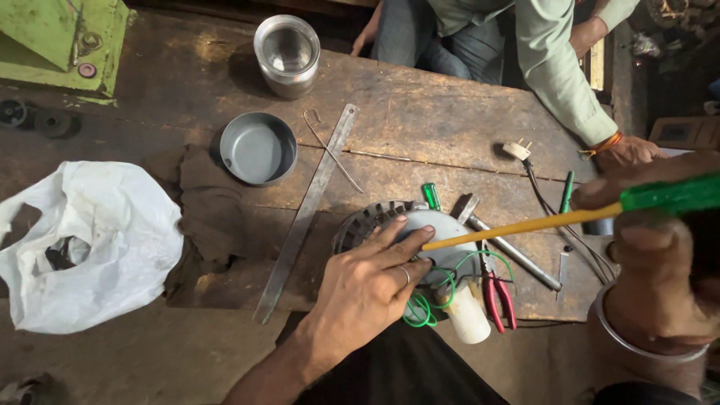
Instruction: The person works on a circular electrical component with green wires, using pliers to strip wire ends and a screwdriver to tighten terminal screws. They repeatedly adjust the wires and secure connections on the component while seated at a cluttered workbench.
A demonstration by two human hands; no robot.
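Two hands — left [367, 289] flat on motor [420, 240], right [660, 262] gripping screwdriver [570, 216].

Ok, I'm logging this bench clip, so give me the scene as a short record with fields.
left hand: left hand rests flat on the grey motor housing
right hand: right hand grips a screwdriver, tip at the housing
wiring: green wire loops beside a white cylinder
nearby tools: red pliers, hammer, metal ruler
other items: grey bowl, steel cup, white plastic bag
other person: hand on the wooden bench
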